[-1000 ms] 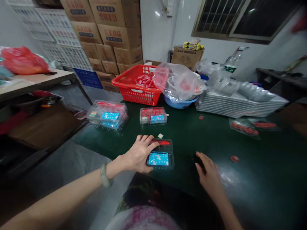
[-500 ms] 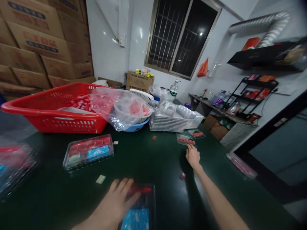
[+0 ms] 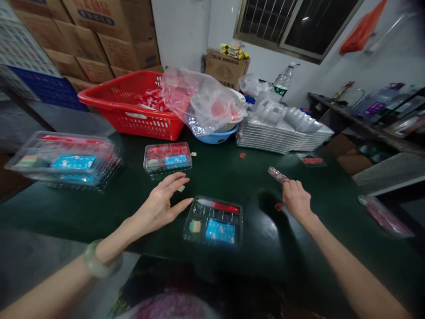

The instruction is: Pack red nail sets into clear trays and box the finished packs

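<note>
My right hand (image 3: pixel 296 199) is closed on the near end of a narrow clear plastic tray (image 3: pixel 277 174) with small pink-red pieces in it, held tilted over the dark green table. My left hand (image 3: pixel 162 201) has its fingers apart, its thumb tip by the upper left corner of a clear compartment tray (image 3: pixel 212 213). In that tray lie a red and white pen-shaped item (image 3: pixel 222 206), a blue patterned packet (image 3: pixel 220 231) and a small pastel striped block (image 3: pixel 195 226). A similar small block (image 3: pixel 181 188) sits beside the left fingers, partly hidden.
A filled clear box (image 3: pixel 168 164) lies beyond my left hand, with stacked filled boxes (image 3: pixel 69 146) further left. Behind stand a red basket (image 3: pixel 149 124), a blue basin (image 3: pixel 215 137) and stacked clear trays (image 3: pixel 268 135). More red-filled trays lie right: one small (image 3: pixel 312 160), one long (image 3: pixel 385 217).
My right hand has taken the narrow tray of pink-red pieces and drawn it nearer. My left hand has moved off the compartment tray to its left side. The view has tipped down and left.
</note>
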{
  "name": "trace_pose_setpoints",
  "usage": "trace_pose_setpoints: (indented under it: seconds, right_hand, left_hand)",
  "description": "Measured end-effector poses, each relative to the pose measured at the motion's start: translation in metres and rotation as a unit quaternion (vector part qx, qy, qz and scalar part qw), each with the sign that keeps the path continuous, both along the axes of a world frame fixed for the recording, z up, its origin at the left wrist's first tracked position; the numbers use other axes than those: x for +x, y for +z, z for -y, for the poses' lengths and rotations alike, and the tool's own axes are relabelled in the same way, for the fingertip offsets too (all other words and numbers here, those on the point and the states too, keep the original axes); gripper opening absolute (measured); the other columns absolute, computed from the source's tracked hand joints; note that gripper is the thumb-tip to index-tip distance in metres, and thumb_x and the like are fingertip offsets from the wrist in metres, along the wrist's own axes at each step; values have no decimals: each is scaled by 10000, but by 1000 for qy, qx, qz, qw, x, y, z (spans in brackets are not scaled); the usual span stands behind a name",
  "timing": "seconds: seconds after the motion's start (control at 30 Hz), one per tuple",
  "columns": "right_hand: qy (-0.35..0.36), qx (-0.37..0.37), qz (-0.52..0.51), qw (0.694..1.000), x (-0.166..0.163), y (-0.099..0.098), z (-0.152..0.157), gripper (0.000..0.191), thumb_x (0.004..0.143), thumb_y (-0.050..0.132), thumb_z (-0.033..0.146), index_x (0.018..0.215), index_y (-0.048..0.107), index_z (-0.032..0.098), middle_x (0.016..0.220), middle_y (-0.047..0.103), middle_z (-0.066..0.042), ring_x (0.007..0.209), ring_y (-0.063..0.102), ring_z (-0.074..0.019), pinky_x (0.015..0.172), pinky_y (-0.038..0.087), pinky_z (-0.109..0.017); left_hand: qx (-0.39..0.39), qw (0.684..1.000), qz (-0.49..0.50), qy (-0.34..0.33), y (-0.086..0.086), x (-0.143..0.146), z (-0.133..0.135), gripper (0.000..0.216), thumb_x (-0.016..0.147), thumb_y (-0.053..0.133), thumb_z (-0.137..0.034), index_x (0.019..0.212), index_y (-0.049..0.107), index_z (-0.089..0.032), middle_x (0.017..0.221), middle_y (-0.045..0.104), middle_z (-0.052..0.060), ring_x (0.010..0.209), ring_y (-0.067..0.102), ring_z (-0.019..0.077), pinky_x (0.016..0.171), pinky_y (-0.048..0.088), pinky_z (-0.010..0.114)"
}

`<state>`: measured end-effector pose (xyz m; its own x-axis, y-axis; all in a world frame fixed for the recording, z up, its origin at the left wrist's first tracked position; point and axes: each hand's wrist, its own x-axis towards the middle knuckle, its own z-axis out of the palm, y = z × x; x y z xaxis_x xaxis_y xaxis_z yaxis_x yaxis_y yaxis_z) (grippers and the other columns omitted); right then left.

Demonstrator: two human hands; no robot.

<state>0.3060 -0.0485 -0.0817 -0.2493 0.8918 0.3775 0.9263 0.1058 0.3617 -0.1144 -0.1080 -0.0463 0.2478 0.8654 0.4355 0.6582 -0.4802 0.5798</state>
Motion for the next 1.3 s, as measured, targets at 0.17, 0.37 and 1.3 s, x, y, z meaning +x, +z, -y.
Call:
trace_pose_setpoints:
  seconds: [0.17,0.37,1.3]
  right_hand:
    - [132,126,9,983,-62,43,88,118,831,456,140,828,571,163,733,556,-55,739,492,-180,555,346,-269]
    - [345,134,-116,922,-152,57,167,225,786,494,87,996,559,135,821,591,-87,848,537,-216,714,464,-343]
    - [362,127,-401,832,-214,26,198,461,756,542,46,1198,486,167,1102,571,-120,1085,503,-255,827,475,-419]
  left_hand:
    - [-19,991,126,-29,19,28,25,461,768,599,-281,1209,477,-225,1154,531,76,930,553,197,803,484,356]
    - [-185,856,450,-173,3,65,68,968,562,784,-335,1359,235,-301,1398,297,124,1152,447,309,824,488,379]
    - [-295,697,620,-206,-3,63,85,844,647,426,-765,1328,198,-321,1234,480,121,1159,452,323,933,363,545]
